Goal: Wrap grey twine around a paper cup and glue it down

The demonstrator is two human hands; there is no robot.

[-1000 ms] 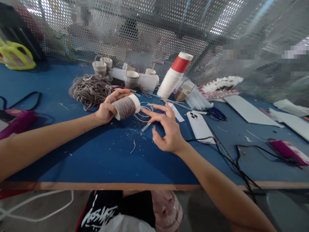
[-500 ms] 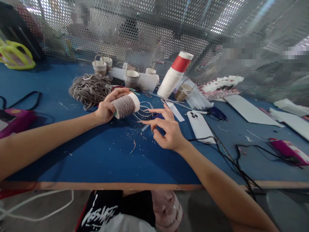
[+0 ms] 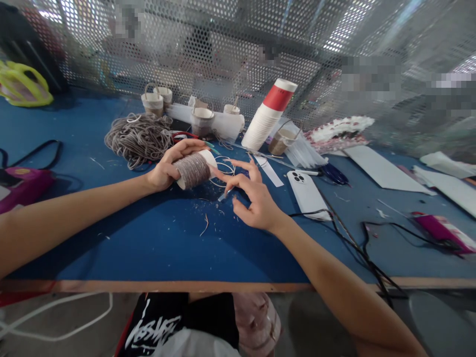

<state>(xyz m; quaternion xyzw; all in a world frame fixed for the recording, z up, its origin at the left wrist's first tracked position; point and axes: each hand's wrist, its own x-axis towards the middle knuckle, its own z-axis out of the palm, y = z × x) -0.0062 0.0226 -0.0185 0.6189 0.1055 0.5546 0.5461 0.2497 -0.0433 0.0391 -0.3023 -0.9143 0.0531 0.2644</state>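
Over blue tbl [image 3: 223, 263], L hand [image 3: 164, 171] grips cord-wrapped cup [image 3: 195, 171], R hand [image 3: 259, 204] part-open nr it.

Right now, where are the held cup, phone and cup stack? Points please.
Held cup [image 3: 193, 171]: head view, on its wrapped side.
Phone [image 3: 308, 197]: head view, on its back, below the lenses.
Cup stack [image 3: 265, 119]: head view, on its white middle.
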